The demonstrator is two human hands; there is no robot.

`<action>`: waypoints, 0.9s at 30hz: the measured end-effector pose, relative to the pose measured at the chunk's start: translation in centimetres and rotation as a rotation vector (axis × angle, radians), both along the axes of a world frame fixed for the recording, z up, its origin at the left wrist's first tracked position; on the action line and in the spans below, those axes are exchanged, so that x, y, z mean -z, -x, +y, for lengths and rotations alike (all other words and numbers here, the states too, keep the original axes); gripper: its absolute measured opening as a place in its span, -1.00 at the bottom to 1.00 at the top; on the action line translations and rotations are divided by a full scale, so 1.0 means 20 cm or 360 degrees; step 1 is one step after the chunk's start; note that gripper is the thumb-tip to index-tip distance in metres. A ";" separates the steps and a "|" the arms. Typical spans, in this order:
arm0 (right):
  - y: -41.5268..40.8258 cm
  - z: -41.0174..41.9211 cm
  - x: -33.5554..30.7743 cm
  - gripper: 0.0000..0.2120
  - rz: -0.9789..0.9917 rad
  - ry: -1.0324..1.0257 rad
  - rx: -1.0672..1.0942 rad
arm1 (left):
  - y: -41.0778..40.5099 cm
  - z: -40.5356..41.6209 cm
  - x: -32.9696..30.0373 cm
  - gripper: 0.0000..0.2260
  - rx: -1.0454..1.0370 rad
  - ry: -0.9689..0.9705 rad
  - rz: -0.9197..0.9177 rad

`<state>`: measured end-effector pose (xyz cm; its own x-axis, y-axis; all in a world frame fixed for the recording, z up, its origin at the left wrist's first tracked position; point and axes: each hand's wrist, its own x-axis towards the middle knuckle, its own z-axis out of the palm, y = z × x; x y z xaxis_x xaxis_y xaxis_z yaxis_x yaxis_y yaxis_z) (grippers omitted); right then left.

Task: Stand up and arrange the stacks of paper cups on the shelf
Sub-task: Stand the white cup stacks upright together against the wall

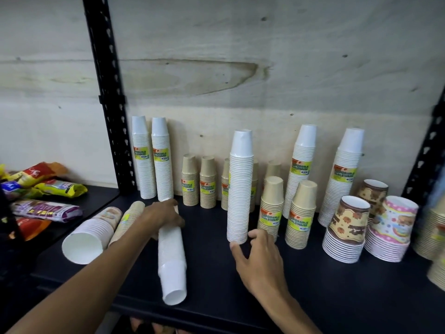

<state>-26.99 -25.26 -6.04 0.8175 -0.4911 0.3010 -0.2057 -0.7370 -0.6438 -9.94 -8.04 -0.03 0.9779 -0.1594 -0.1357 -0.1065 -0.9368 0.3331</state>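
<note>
Snack packets [45, 189], far left, approx 6. Lying stacks on shelf [313, 285]: 3 – pink-rim stack [89, 233], brown stack [127, 220], white stack [171, 259] w/ base at front edge. Left hand [163, 214] grips white stack's far end. Upright: 2 white at back left, 5 tall white total, approx 7 brown, 3 printed at right. Bare shelf front-centre. Right hand [258, 259], fingers spread wide, thumb and fingertip touching base of tall white stack [239, 189].

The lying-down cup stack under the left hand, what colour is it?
White, clearest in the head view.
</note>
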 end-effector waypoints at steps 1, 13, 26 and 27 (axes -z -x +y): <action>0.04 0.03 -0.01 -0.60 -0.0042 0.0001 -0.0063 | 0.01 0.00 -0.01 -0.30 -0.0042 0.0183 0.0040; 0.10 0.29 -0.19 -0.41 0.0016 -0.0239 -0.0478 | 0.03 0.03 -0.12 -0.76 -0.0115 0.1176 0.0342; -0.12 0.26 -0.65 -0.60 -0.0342 0.0022 -0.0463 | 0.06 0.10 -0.10 -0.74 0.0110 0.1798 0.0757; -0.15 0.26 -0.70 -0.59 -0.0311 0.0044 -0.0447 | 0.07 0.11 -0.10 -0.74 0.0128 0.1825 0.0780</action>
<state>-24.09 -20.15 7.92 0.8453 -0.2444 0.4752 0.1328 -0.7652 -0.6299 -11.27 -5.82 1.94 0.8458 -0.4831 -0.2262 0.2160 -0.0776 0.9733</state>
